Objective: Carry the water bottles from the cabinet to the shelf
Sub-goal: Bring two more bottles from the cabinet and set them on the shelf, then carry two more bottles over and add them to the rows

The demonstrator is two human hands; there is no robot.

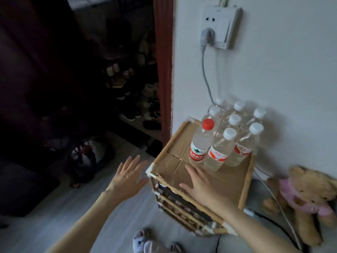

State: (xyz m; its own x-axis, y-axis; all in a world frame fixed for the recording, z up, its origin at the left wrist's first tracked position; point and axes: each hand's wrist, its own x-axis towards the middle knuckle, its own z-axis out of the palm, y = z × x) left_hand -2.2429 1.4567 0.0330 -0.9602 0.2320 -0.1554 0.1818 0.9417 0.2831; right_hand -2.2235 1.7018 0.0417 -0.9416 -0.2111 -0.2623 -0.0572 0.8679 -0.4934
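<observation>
- While water bottles (pixel 235 136) stand upright on the shelf's cardboard top (pixel 226 181), the right hand (pixel 198 183) lies over it, fingers straight.
- Left hand (pixel 127 176) hovers beside, fingers spread, holding nothing.

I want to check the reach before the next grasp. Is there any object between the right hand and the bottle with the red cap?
Nothing visible stands between them. The right hand lies open over the cardboard top of the shelf, and only bare cardboard separates its fingertips from the red-capped bottle. The white-capped bottles stand to the right of it and behind it.
</observation>
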